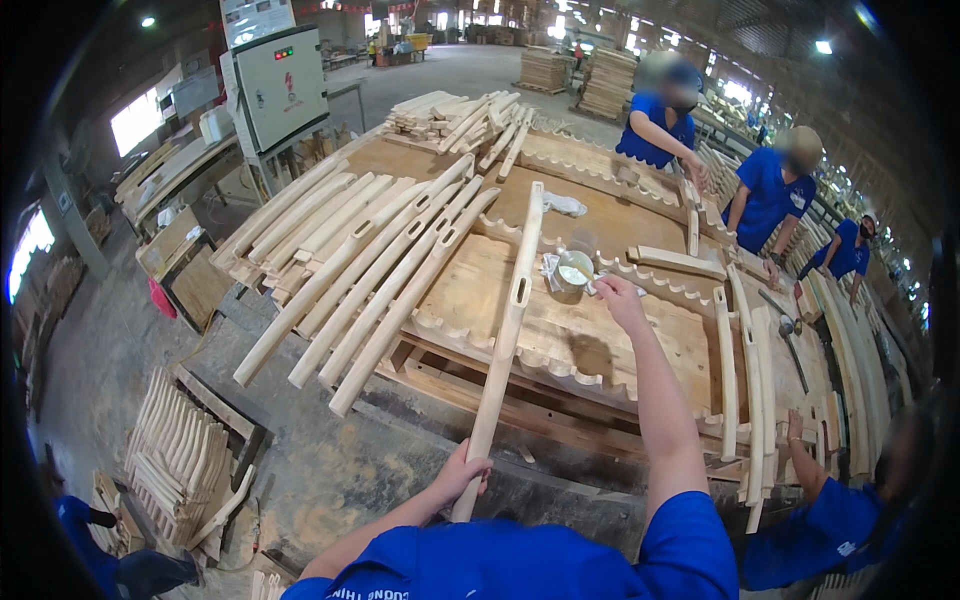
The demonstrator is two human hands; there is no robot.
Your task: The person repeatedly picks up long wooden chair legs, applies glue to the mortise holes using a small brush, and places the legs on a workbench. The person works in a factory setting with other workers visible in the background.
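My left hand (461, 474) is wrapped round the lower end of a long, pale wooden chair leg (508, 335) with slots cut near its upper part. The leg slants away from me, over the front of the workbench. Its far end lies across the notched wooden rack. My right hand (619, 298) reaches forward to the rim of a small tin (571, 281) with white, paste-like stuff inside. Its fingers are pinched together; what they hold is too small to make out. Crumpled white cloth or paper lies round the tin, and a white rag (565, 205) lies just beyond it.
Several slotted wooden legs (385, 270) lie side by side on the left of the bench. Scalloped wooden rails (560, 375) cross the bench. Co-workers in blue (770, 195) stand along the right. A grey control cabinet (283, 90) stands back left; stacked wooden parts (180, 455) lie lower left.
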